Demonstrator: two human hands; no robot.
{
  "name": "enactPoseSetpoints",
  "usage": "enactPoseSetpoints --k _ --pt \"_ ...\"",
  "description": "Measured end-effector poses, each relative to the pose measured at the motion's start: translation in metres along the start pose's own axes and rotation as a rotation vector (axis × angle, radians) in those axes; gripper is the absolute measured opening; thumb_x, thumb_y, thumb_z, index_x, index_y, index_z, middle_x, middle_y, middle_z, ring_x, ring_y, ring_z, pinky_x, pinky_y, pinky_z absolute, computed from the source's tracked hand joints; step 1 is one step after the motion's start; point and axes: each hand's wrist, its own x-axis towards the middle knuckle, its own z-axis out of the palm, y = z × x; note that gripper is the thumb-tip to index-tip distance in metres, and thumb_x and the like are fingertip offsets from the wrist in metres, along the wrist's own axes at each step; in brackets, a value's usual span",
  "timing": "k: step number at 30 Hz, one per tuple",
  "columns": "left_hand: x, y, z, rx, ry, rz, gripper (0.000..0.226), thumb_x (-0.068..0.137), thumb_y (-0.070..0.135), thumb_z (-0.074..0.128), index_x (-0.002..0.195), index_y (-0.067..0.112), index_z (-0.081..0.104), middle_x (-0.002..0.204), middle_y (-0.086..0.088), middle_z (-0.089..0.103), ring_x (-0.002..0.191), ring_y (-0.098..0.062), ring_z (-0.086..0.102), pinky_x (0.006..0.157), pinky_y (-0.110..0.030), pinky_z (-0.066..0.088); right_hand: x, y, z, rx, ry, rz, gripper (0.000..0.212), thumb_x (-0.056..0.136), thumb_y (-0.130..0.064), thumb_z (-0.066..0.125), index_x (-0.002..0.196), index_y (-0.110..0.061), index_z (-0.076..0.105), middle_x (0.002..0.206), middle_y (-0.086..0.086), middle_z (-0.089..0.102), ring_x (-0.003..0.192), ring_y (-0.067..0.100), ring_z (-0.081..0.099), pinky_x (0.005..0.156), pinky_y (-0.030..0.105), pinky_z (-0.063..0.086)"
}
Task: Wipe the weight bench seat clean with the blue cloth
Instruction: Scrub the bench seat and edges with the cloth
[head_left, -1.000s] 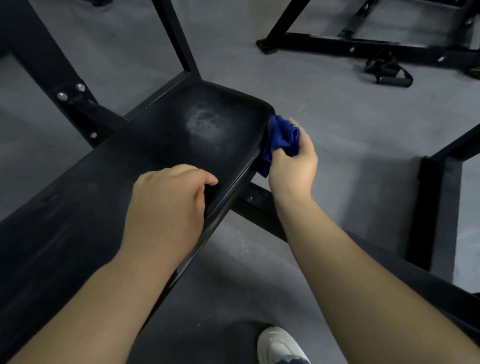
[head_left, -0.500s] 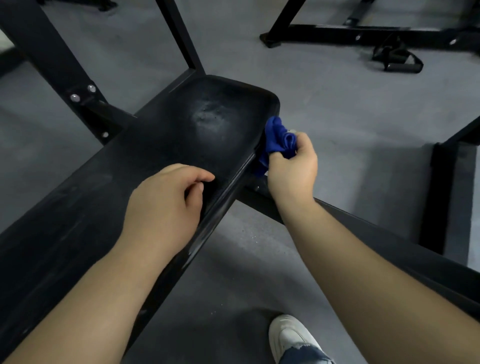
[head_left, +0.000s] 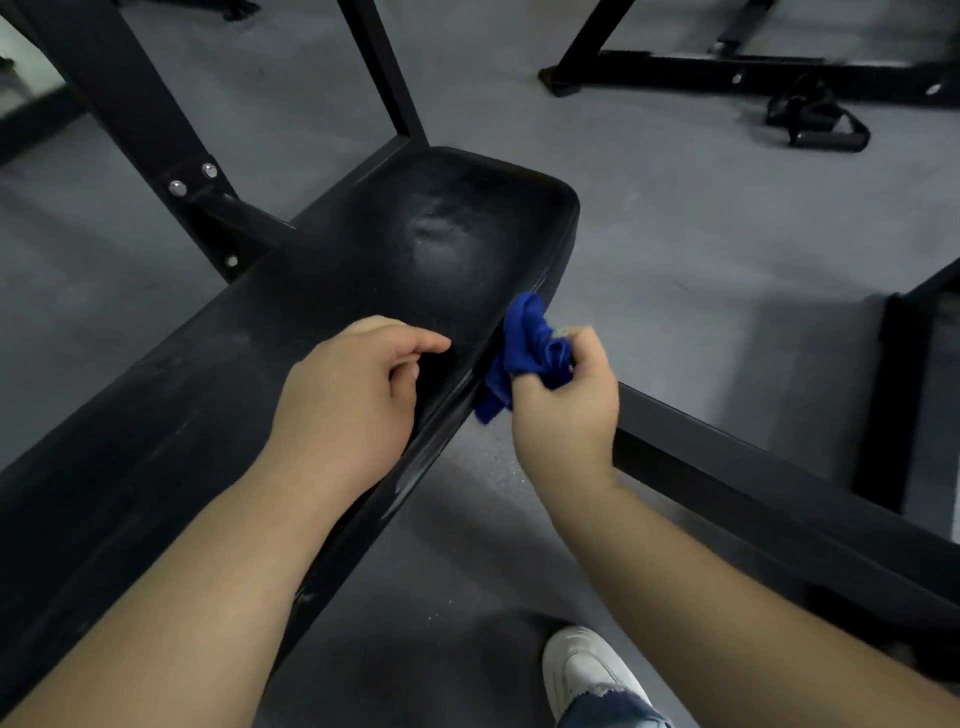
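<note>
The black padded bench seat (head_left: 363, 249) runs from lower left to the upper middle, with a pale smudge near its far end. My left hand (head_left: 348, 410) rests knuckles-up on the seat's near edge, fingers curled, holding nothing that I can see. My right hand (head_left: 566, 410) grips the bunched blue cloth (head_left: 524, 348) and presses it against the right side edge of the seat, just beside my left hand. Part of the cloth hangs down below the edge.
Black steel frame uprights (head_left: 150, 119) rise at the back left. A floor bar (head_left: 753, 467) passes under my right arm. Another rack base (head_left: 727, 73) and a strap handle (head_left: 815, 122) lie on the grey floor at the far right. My white shoe (head_left: 587, 670) stands below.
My right hand has slid the blue cloth along the seat's right side edge toward me, away from the far corner. My left hand stays on the seat.
</note>
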Motion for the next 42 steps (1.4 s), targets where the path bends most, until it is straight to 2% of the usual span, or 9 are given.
enactPoseSetpoints --k 5,10,14,16,20,24,31,36,42 --pt "-0.005 0.002 0.001 0.025 0.044 0.053 0.037 0.095 0.013 0.045 0.114 0.037 0.064 0.117 0.023 0.058 0.098 0.009 0.046 0.072 0.000 0.030 0.020 -0.012 -0.011 0.061 -0.002 -0.015 0.025 0.085 0.004 0.059 0.089 -0.021 0.058 0.076 -0.004 0.062 0.063 0.007 0.060 0.058 0.025 0.051" --pt "-0.011 -0.002 -0.001 -0.029 0.082 0.094 0.040 0.093 0.007 0.045 0.115 0.034 0.066 0.117 0.021 0.060 0.113 0.000 0.051 0.098 -0.017 0.037 0.011 -0.001 0.005 -0.055 0.041 -0.075 0.039 0.076 -0.002 0.055 0.093 -0.037 0.061 0.098 -0.007 0.060 0.088 0.015 0.062 0.080 0.041 0.056" --pt "-0.018 -0.005 -0.003 -0.060 0.100 0.084 0.042 0.092 0.003 0.045 0.116 0.030 0.066 0.114 0.016 0.063 0.110 0.002 0.051 0.110 -0.019 0.029 -0.024 0.001 -0.003 -0.100 -0.147 -0.147 0.042 0.079 0.007 0.058 0.088 -0.033 0.062 0.097 -0.006 0.055 0.084 0.007 0.057 0.075 0.023 0.053" --pt "-0.022 -0.008 -0.004 -0.055 0.107 0.081 0.042 0.092 0.002 0.046 0.116 0.030 0.066 0.114 0.018 0.063 0.107 0.009 0.047 0.108 -0.008 0.018 -0.012 0.002 -0.011 0.016 -0.152 -0.084 0.048 0.080 0.012 0.055 0.093 -0.033 0.066 0.102 0.004 0.061 0.084 0.012 0.063 0.070 0.027 0.056" --pt "-0.031 -0.014 -0.006 -0.082 0.122 0.038 0.041 0.091 0.001 0.048 0.112 0.031 0.068 0.112 0.022 0.060 0.109 0.005 0.050 0.102 -0.016 0.033 0.023 0.008 -0.008 0.111 0.031 -0.012 0.027 0.080 0.008 0.055 0.096 -0.012 0.064 0.114 0.006 0.067 0.103 0.024 0.065 0.081 0.042 0.058" --pt "-0.033 -0.020 -0.005 -0.036 0.134 0.020 0.039 0.091 0.003 0.049 0.109 0.031 0.069 0.116 0.016 0.063 0.115 -0.004 0.048 0.102 -0.024 0.035 -0.006 0.017 0.007 0.031 0.012 -0.027 0.029 0.071 0.001 0.053 0.085 -0.024 0.055 0.105 0.005 0.060 0.097 0.027 0.061 0.081 0.049 0.055" --pt "-0.040 -0.019 -0.006 -0.020 0.141 -0.012 0.038 0.091 0.004 0.049 0.109 0.032 0.069 0.115 0.017 0.060 0.110 0.003 0.040 0.094 -0.011 0.027 -0.016 0.008 -0.008 0.142 -0.091 -0.038 0.037 0.085 0.003 0.061 0.111 -0.023 0.065 0.109 0.003 0.066 0.097 0.017 0.065 0.084 0.040 0.057" --pt "-0.045 -0.021 -0.010 -0.041 0.162 -0.041 0.038 0.093 0.004 0.048 0.108 0.033 0.068 0.115 0.019 0.060 0.114 -0.004 0.048 0.100 -0.023 0.035 -0.008 0.011 0.012 0.072 0.088 -0.063 0.042 0.071 0.004 0.054 0.084 -0.035 0.062 0.101 -0.013 0.056 0.097 0.016 0.061 0.082 0.046 0.056" --pt "-0.046 -0.016 -0.009 -0.067 0.181 -0.064 0.036 0.093 0.006 0.048 0.109 0.031 0.068 0.117 0.017 0.059 0.114 -0.005 0.050 0.099 -0.022 0.035 -0.059 0.019 0.003 -0.004 -0.179 -0.125 0.045 0.073 0.015 0.056 0.081 -0.028 0.064 0.096 -0.007 0.056 0.093 0.011 0.060 0.084 0.044 0.054"
